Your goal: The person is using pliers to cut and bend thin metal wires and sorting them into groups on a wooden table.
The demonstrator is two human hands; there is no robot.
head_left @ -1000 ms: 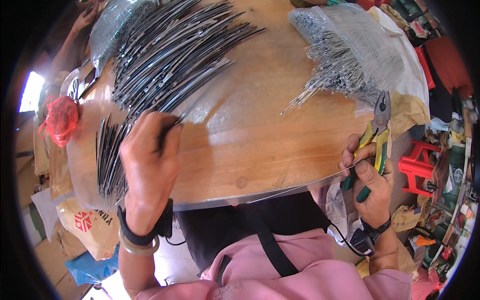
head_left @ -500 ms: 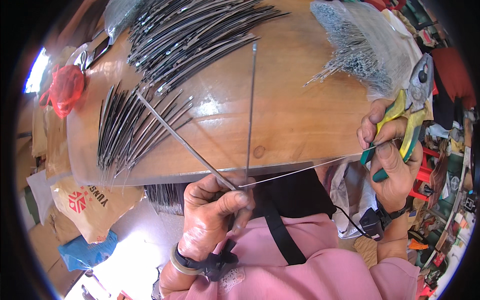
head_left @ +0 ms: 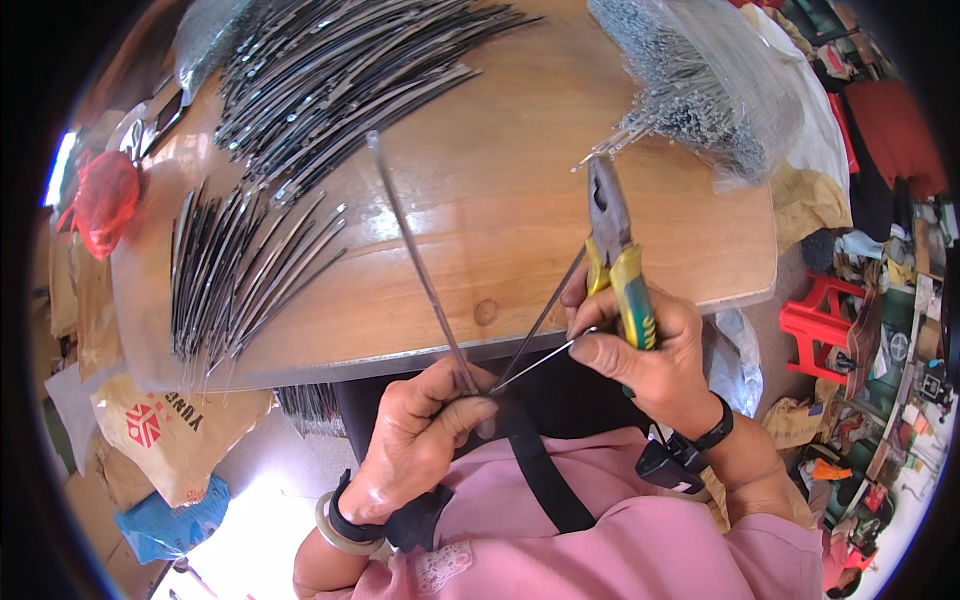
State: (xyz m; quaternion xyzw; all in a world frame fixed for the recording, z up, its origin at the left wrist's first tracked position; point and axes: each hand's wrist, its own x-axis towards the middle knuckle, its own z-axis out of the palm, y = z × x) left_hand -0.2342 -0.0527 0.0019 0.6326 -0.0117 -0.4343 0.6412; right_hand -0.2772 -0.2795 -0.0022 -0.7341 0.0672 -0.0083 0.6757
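At the table's near edge, my left hand (head_left: 415,425) is closed, pinching the lower ends of two thin dark metal strips. One strip (head_left: 418,260) slants up to the left over the table. The other strip (head_left: 540,318) leans up to the right and passes behind the fingers of my right hand (head_left: 655,365). A thin bright wire (head_left: 535,366) runs from the left fingertips to the right thumb and fingers, which pinch its end. Combination pliers (head_left: 612,225) with yellow and green handles rest in my right hand, jaws pointing away from me.
A large pile of dark metal strips (head_left: 330,80) lies on the wooden table (head_left: 520,220), with a smaller bunch (head_left: 225,280) nearer left. Clear plastic at the back right holds many thin wires (head_left: 690,105). A red bag (head_left: 105,200) hangs at left; a red stool (head_left: 820,320) stands at right.
My right hand has come left and nearer my left hand, bringing the pliers and wire end along. The first strip has swung more upright; the second now leans to the right.
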